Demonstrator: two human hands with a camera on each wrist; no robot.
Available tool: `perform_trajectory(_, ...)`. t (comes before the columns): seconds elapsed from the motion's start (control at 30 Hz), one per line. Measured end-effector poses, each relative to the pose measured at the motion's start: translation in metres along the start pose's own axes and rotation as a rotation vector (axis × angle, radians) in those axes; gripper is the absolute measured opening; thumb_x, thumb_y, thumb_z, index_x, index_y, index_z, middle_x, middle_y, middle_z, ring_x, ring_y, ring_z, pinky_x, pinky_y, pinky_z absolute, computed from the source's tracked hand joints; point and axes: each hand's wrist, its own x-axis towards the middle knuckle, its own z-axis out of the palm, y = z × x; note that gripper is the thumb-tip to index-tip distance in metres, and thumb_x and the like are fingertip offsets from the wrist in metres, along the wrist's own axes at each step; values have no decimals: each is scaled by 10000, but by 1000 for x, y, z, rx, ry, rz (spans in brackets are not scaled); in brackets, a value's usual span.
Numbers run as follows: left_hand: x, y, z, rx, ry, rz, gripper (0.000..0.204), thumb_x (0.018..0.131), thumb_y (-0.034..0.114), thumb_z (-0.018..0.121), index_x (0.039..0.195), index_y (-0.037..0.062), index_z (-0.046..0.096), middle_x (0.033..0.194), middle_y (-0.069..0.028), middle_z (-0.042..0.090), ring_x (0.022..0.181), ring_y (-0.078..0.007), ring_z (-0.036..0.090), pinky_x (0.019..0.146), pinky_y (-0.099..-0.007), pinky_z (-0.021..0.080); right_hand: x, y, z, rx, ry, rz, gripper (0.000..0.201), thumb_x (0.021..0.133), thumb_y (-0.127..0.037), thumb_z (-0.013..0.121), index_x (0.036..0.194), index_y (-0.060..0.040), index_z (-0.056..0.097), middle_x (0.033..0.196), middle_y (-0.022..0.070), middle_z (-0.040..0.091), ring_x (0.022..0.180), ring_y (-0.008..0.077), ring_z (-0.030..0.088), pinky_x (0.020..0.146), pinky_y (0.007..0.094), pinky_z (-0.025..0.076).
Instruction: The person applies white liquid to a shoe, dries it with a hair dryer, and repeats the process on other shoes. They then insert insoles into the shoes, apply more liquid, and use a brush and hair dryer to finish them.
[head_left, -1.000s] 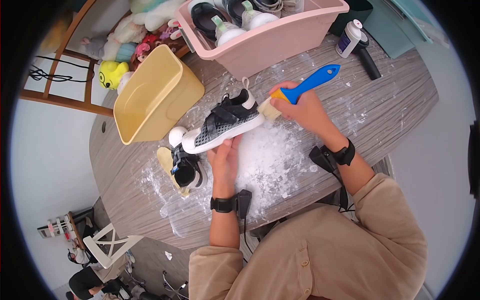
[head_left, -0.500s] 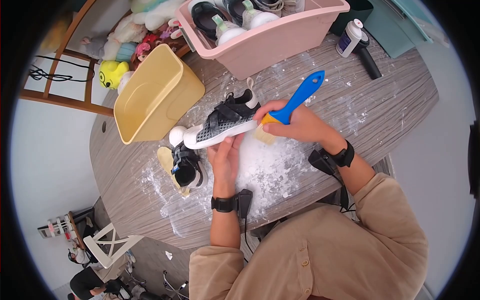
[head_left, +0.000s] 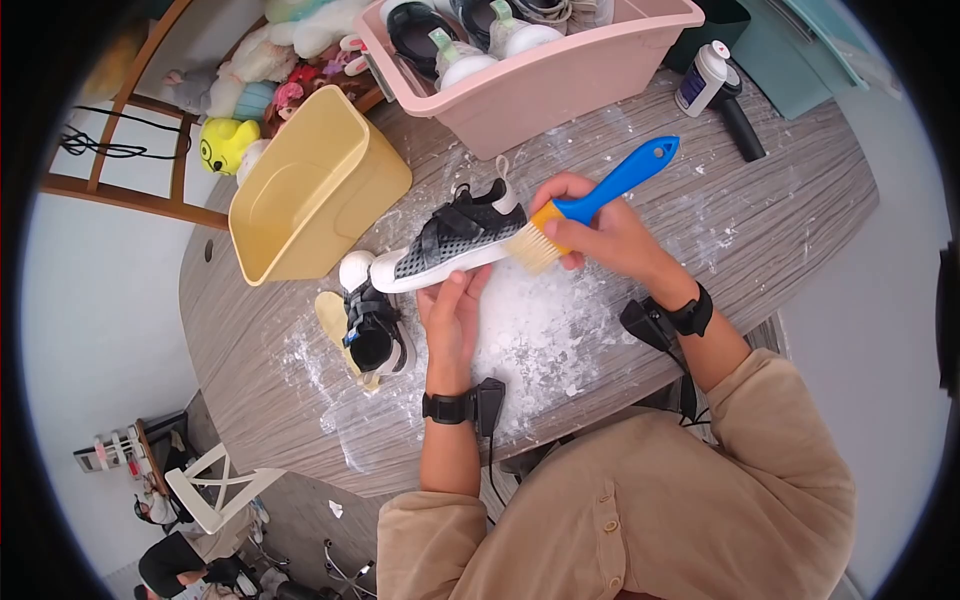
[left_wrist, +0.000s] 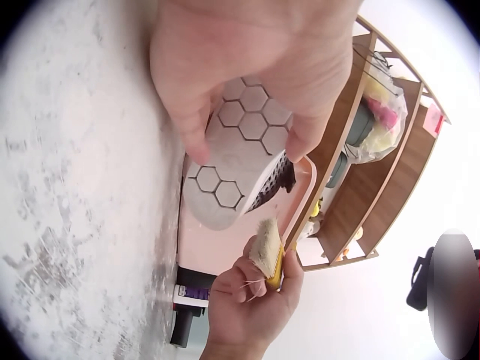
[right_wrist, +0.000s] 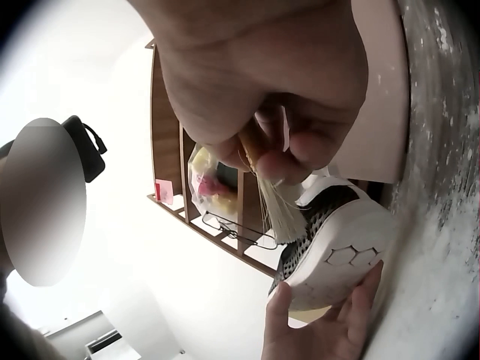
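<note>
My left hand [head_left: 450, 315] grips a black-and-white sneaker [head_left: 455, 240] from below, thumb and fingers on either side of its sole. The toe points left and the heel right, over the powdery tabletop. The hexagon-patterned sole [left_wrist: 251, 116] shows in the left wrist view. My right hand [head_left: 615, 240] holds a paintbrush [head_left: 625, 180] with a blue handle, pinched at its yellow collar. Pale bristles [right_wrist: 281, 217] lie against the side of the shoe near the heel in the right wrist view. A second sneaker [head_left: 372, 335] stands to the left on a yellowish insole [head_left: 330, 318].
White powder [head_left: 540, 330] is spread over the wooden table [head_left: 270, 400]. Farther back stand a yellow bin [head_left: 375, 180] and a pink tub [head_left: 560, 100] with several shoes. A white bottle [head_left: 703, 78] and a black-handled tool [head_left: 738, 130] lie at the back right.
The brush first dipped down and left below the heel, then came back up with its handle leaning right. The sneaker has shifted slightly up and right in my left hand.
</note>
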Motion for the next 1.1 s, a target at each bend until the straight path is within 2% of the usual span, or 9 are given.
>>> perform_trajectory(0.2,-2,-5,-6,37,40,-32,346,856,81,628,1167,14,495,1147,-130,592,1052,-246,591,931,-393,479,1,13,13,92,-153,-70,343,846,-32,594,1175,-41,498,1020,54,557,812,107,632,702,228,522)
perform_trajectory(0.3,-3,-5,-3,42,48,-54,360,840,21,626,1166,34,473,1148,-97,573,1044,-198,570,919,-365,465,-1,11,15,20,-204,-70,377,845,-11,613,1198,-36,482,1164,74,495,984,150,597,741,233,533)
perform_trajectory(0.4,-2,-3,-3,38,20,-72,357,840,22,626,1159,33,468,1148,-93,568,1063,-200,559,943,-368,449,0,7,13,-165,-232,-102,402,836,-42,650,1199,-46,477,1166,74,503,1000,150,591,758,240,526)
perform_trajectory(0.5,-2,-2,-1,43,20,-44,344,850,53,623,1158,9,478,1152,-112,576,1061,-216,573,942,-370,464,-2,6,17,-317,-154,-168,428,815,-76,694,1186,-56,481,1154,76,525,986,143,593,765,248,522)
perform_trajectory(0.57,-2,-5,0,54,36,12,334,867,113,621,1143,-33,501,1151,-151,592,1055,-244,600,933,-376,492,-2,7,17,-272,-123,-150,439,799,-94,718,1171,-60,488,1090,68,559,947,137,604,754,243,518)
perform_trajectory(0.7,-2,-1,0,18,56,-41,379,842,35,628,1184,18,465,1145,-110,579,1042,-216,583,937,-378,481,-2,6,12,-378,-46,-145,434,799,-186,727,1151,-73,500,893,48,618,798,106,612,699,238,503)
perform_trajectory(0.8,-2,1,3,3,77,-13,376,848,62,633,1183,17,468,1143,-123,588,1044,-247,594,932,-396,496,-2,6,8,-459,65,-116,428,782,-217,740,1115,-64,517,837,46,626,711,105,612,644,235,500)
perform_trajectory(0.97,0,3,1,-24,83,23,369,855,106,647,1177,30,485,1147,-121,596,1077,-296,585,960,-434,478,2,9,2,-417,231,-173,395,760,-201,760,1032,-47,518,801,46,630,698,86,603,611,230,488)
perform_trajectory(1.1,0,-1,-1,1,71,23,361,855,79,633,1176,14,483,1156,-129,589,1068,-269,587,950,-414,482,0,10,1,-346,106,-282,428,736,-194,791,1012,-51,497,790,42,634,705,80,595,614,219,481)
